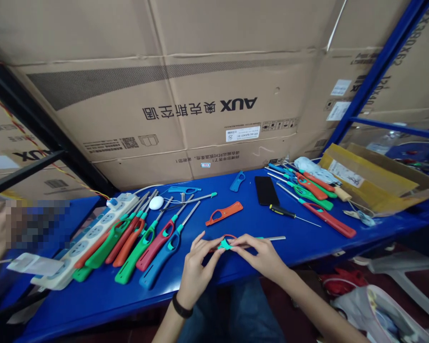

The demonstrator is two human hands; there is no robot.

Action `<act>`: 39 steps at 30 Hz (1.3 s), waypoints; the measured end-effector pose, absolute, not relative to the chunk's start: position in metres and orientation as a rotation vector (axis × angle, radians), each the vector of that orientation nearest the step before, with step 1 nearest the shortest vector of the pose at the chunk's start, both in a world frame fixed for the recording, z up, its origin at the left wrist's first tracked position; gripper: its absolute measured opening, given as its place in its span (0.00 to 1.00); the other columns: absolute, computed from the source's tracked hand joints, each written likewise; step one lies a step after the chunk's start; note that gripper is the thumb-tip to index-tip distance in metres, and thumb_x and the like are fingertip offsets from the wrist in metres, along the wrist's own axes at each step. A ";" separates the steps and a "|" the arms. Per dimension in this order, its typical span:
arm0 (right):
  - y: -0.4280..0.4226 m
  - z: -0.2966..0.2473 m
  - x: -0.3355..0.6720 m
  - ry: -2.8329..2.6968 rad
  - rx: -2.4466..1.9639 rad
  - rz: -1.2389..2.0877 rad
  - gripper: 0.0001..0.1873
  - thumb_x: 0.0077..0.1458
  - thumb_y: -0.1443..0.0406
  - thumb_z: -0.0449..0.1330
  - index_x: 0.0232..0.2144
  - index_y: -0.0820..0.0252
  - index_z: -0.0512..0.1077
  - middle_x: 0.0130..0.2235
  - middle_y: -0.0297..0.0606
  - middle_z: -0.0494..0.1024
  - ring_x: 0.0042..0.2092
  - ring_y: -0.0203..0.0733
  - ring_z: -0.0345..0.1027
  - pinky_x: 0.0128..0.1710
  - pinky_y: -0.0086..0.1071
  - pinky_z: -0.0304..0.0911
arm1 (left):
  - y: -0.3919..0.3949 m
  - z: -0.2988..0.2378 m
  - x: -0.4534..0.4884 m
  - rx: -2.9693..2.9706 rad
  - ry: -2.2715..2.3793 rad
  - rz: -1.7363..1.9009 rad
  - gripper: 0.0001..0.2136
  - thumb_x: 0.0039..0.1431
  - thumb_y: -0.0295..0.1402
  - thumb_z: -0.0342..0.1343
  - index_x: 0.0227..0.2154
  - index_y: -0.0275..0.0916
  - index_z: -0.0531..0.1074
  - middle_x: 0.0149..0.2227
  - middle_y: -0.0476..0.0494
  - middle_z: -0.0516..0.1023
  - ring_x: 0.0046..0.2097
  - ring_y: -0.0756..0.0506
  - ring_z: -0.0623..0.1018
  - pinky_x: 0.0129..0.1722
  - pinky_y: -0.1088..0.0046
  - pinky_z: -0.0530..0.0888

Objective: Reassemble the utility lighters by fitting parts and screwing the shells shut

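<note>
Over blue tabletop (103, 305), my left hand (200, 271) and right hand (259, 257) pinch teal-orange lighter (226, 245), long axis sideways, metal nozzle (271, 238) poking right, right hand nearer.

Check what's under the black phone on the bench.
Blue table shows on every side of the phone; directly beneath it is covered, so nothing there can be seen.

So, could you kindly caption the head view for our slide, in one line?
Left hand and right hand hold a teal part on an orange utility lighter beside coloured lighters.
</note>
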State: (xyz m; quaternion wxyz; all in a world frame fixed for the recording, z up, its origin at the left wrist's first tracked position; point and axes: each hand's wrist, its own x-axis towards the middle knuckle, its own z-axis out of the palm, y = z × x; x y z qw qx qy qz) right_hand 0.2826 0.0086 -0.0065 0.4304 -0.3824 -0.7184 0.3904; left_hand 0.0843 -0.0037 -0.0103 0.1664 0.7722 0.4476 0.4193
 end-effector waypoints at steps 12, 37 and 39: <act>0.024 -0.006 0.303 -2.206 -1.221 0.350 0.09 0.62 0.63 0.53 0.36 0.55 0.73 0.37 0.38 0.80 0.39 0.43 0.74 0.38 0.34 0.68 | 0.002 -0.018 0.069 2.423 1.455 0.960 0.13 0.60 0.37 0.55 0.47 0.46 0.71 0.47 0.44 0.76 0.50 0.42 0.74 0.58 0.48 0.60; 0.044 0.017 0.300 -2.429 -1.174 0.401 0.06 0.59 0.63 0.57 0.33 0.55 0.74 0.39 0.38 0.72 0.42 0.42 0.66 0.43 0.37 0.64 | 0.002 -0.025 0.066 2.268 1.281 0.990 0.10 0.64 0.33 0.49 0.45 0.43 0.72 0.45 0.43 0.78 0.49 0.43 0.76 0.56 0.52 0.66; 0.045 0.018 0.300 -2.454 -1.160 0.422 0.05 0.58 0.63 0.58 0.33 0.55 0.74 0.40 0.38 0.72 0.43 0.42 0.66 0.43 0.37 0.64 | 0.002 -0.025 0.066 2.277 1.267 0.994 0.10 0.64 0.33 0.49 0.44 0.43 0.72 0.45 0.43 0.78 0.49 0.44 0.76 0.56 0.52 0.66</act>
